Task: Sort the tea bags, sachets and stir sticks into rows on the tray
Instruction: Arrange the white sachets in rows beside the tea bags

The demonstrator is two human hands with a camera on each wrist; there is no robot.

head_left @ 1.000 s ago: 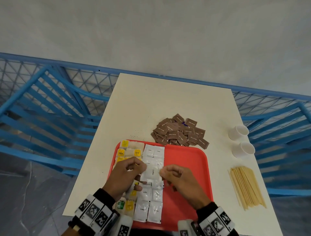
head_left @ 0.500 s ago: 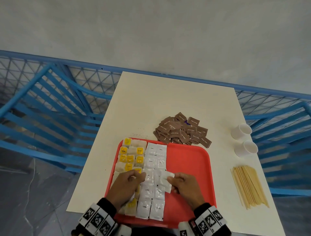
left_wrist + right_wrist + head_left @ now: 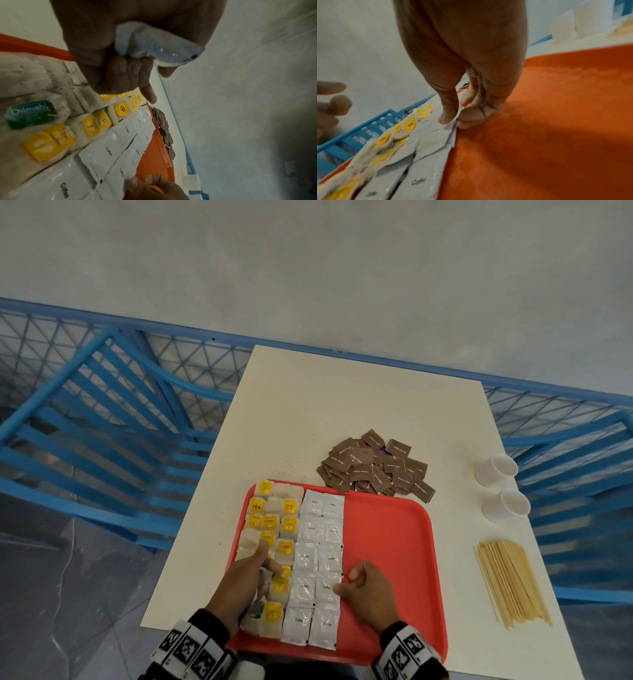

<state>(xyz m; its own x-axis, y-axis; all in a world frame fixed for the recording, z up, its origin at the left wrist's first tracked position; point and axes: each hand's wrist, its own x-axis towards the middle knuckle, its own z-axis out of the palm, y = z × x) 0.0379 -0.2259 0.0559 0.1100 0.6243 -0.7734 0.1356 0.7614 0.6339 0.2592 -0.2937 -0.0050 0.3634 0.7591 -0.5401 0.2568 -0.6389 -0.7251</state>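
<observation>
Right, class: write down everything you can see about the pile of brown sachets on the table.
The brown sachets are small flat square packets, paper-like, each with light printed lettering too small to read. They lie in a loose, overlapping heap at mixed angles, unsorted, on the white table just beyond the far edge of the red tray. A few at the near side reach the tray's rim. Something purple shows among them. Neither hand touches them.

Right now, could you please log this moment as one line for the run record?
left hand: holds spare white sachet | right hand: pinches coffee sachet edge on red tray | brown sugar sachets, stir sticks: unsorted
</observation>
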